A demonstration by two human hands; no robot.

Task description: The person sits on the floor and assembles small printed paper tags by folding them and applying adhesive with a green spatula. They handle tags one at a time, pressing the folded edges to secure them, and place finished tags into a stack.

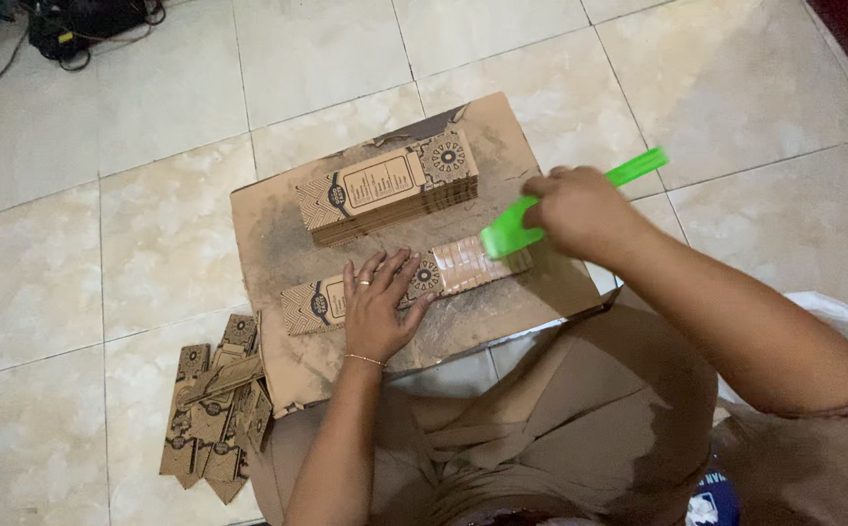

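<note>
My left hand lies flat, fingers spread, on a long printed brown carton blank that rests on a cardboard sheet. My right hand grips a bright green brush by its handle. The brush head touches the right end of the blank, which looks glossy there. Behind the blank stands a neat stack of the same printed blanks, lying flat on the sheet.
A loose pile of printed blanks lies on the tiled floor at the lower left. Black cables and a device sit at the top left. My lap in brown cloth is below the cardboard sheet.
</note>
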